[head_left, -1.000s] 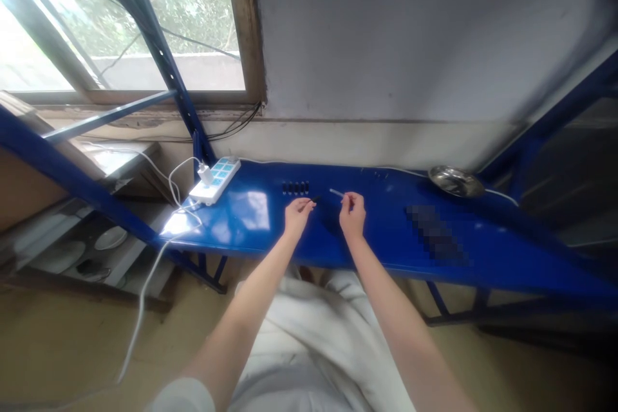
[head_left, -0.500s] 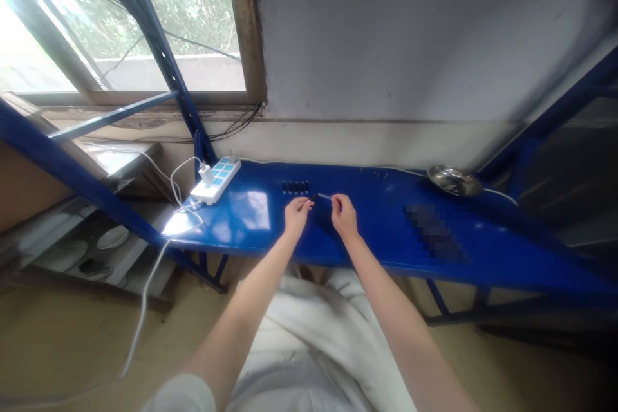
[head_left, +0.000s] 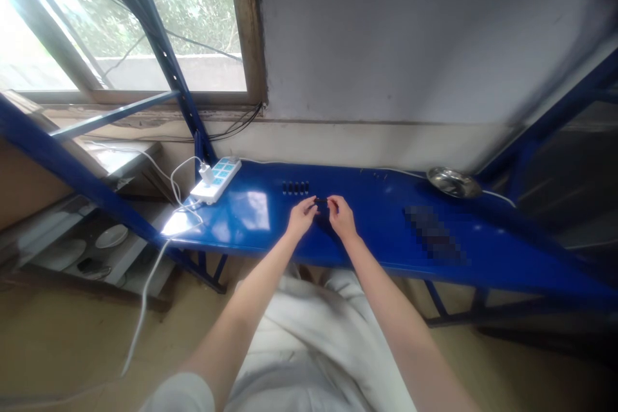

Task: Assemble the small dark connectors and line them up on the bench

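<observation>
Between the fingertips of my left hand [head_left: 302, 215] and my right hand [head_left: 340, 214] is a small black stick-like piece [head_left: 321, 200], held level just above the blue table [head_left: 376, 232]. Both hands are closed in a pinch, one at each end of it. Its exact kind is too small to make out. Just beyond my left hand, several short black pieces with pale ends [head_left: 295, 188] stand side by side in a row on the tabletop.
At the table's left end lies a white power strip [head_left: 217, 180] with a white plug [head_left: 206, 174] and cable. A shiny metal bowl [head_left: 454, 181] sits at the back right, a blurred-out dark object [head_left: 434, 232] in front of it. Tiny bits [head_left: 379, 175] lie near the wall.
My hands have come closer together. The pale length that showed between the black piece and my right fingers is no longer visible; the black piece now lies level between both hands.
</observation>
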`<state>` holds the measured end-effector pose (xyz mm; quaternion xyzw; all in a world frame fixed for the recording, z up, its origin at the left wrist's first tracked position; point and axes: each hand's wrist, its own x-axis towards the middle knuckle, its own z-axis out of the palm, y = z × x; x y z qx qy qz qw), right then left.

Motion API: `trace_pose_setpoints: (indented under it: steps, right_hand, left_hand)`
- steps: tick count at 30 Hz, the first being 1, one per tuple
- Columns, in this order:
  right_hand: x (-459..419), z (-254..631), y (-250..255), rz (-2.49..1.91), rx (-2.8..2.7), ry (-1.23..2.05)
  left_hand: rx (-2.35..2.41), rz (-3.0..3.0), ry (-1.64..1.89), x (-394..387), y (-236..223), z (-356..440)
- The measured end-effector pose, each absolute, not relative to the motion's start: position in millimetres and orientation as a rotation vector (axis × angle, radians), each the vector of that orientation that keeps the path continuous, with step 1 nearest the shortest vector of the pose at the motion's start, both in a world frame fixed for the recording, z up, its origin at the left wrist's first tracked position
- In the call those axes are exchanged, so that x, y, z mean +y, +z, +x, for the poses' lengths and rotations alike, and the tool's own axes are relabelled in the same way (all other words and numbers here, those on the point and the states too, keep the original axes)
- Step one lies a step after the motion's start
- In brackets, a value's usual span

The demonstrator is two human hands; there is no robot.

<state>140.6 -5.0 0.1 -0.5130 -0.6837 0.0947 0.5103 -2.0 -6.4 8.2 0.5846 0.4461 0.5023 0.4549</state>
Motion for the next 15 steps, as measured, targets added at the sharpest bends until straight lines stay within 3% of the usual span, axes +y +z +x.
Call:
trace_pose_setpoints:
  steps: [15]
  right_hand:
    - [4.8,137.9,-10.9,-1.22,-1.925,0.138]
  left_hand:
    - [1.024,1.365,1.411,-5.7,11.7,-4.0]
